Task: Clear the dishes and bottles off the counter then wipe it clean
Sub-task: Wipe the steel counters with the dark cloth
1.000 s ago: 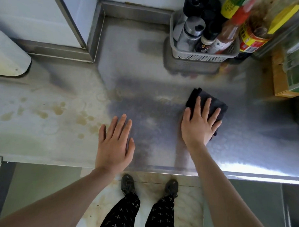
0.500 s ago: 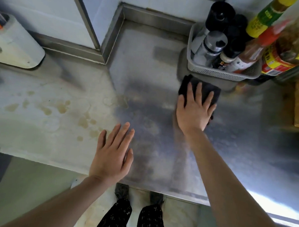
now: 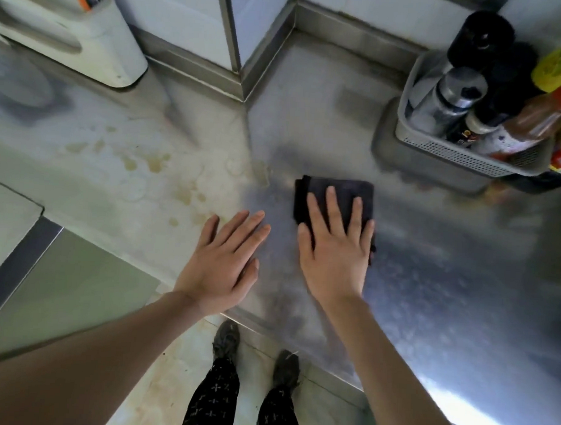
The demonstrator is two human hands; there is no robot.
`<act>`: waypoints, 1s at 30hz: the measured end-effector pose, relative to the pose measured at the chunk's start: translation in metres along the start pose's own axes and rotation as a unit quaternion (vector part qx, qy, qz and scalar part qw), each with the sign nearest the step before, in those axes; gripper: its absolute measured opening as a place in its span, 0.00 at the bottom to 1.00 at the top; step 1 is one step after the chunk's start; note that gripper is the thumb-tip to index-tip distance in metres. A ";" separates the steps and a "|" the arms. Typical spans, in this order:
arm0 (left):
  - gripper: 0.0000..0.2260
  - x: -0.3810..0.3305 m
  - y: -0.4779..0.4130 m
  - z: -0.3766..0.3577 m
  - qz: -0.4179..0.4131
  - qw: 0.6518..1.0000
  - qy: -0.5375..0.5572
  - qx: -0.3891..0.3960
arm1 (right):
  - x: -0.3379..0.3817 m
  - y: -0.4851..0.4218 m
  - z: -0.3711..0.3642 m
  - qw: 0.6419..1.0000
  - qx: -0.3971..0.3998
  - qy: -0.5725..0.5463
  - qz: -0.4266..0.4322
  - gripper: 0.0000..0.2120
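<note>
Cloth (image 3: 338, 190) — back from the basket (image 3: 452, 154)

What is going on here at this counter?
A person is wiping a steel counter. The right hand presses flat on a folded dark cloth, and the left hand rests open on the counter beside it. Brownish stains lie left of the cloth, not yet wiped. A grey basket of bottles stands at the back right corner.

Right hand (image 3: 335, 256) slid cloth (image 3: 336, 195) leftward — nearer left hand (image 3: 220, 267).
</note>
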State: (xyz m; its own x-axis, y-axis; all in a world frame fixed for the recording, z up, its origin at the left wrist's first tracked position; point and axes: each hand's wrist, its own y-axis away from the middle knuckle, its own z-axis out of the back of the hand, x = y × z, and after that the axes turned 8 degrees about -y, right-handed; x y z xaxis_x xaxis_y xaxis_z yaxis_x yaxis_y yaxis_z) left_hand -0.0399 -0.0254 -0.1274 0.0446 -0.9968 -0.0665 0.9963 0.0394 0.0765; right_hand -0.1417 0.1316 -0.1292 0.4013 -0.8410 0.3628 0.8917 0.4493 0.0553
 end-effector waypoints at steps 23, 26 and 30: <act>0.21 0.087 0.001 0.014 0.254 0.956 0.045 -0.140 | 0.058 -0.074 -0.011 0.996 0.084 0.010 0.005 0.24; 0.20 0.086 -0.019 0.014 0.234 0.962 0.064 -0.128 | 0.071 -0.038 -0.022 0.983 0.066 0.043 0.165 0.23; 0.21 0.091 -0.044 0.023 0.204 0.967 0.094 -0.121 | 0.047 -0.056 -0.011 0.967 0.103 0.091 0.215 0.24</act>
State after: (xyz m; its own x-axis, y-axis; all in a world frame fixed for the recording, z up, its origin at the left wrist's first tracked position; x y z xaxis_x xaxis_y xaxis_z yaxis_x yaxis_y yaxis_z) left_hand -0.0811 -0.1199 -0.1136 0.4282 -0.8653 -0.2605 0.8798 0.4650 -0.0987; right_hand -0.1701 0.0636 -0.1249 0.7727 -0.5938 0.2241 0.5811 0.8039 0.1265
